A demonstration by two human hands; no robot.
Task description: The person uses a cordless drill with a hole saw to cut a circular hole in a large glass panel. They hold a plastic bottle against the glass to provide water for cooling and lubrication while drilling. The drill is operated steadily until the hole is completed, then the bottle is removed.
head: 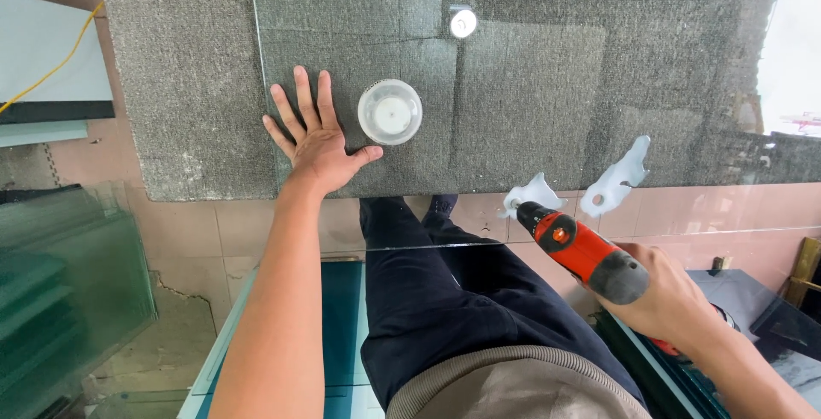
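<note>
My left hand [315, 138] lies flat, fingers spread, on a clear glass sheet [530, 85] that rests on a grey carpeted table [184, 68]. A round white plastic cup [390, 112] stands on the glass just right of the hand, close to the thumb. My right hand [663, 295] grips a red and grey power drill [577, 250]. The drill's tip meets the overhanging near edge of the glass at a white patch [532, 191]. A second white patch with a hole [617, 178] lies to its right.
A small round shiny fitting [463, 22] sits farther back on the glass. Stacked greenish glass panes [64, 282] lean at the left. A yellow cable [56, 64] runs at the upper left. More glass sheets [342, 316] lie on the pink tiled floor [197, 231] beneath my legs.
</note>
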